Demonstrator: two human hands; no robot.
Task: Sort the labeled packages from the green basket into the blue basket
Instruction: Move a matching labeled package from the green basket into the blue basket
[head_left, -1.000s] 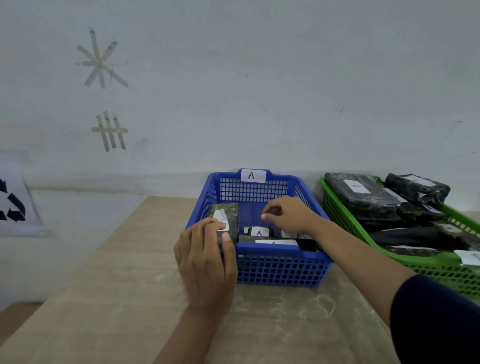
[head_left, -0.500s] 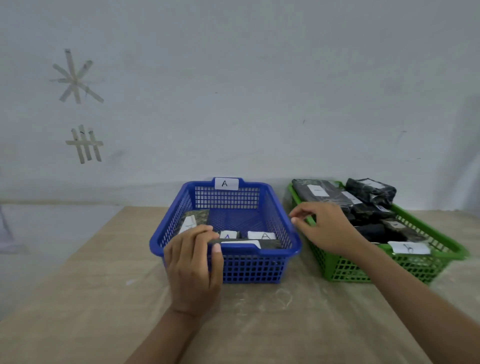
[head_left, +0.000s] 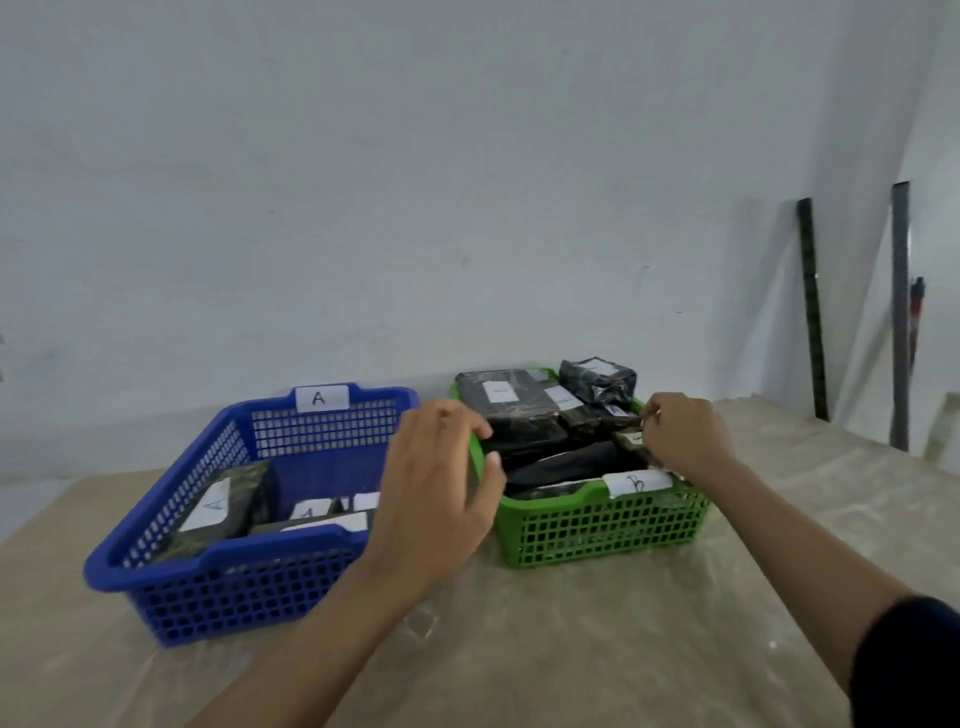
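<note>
Left hand (head_left: 434, 493) open — right hand (head_left: 683, 434) curled.

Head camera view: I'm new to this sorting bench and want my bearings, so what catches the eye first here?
Two bright baskets side by side on the table: the blue basket on the left, tagged A, holding a few labeled packages, and the green basket on the right, tagged B, heaped with black wrapped packages. The left hand hovers between them, and the right hand reaches into the green one.
</note>
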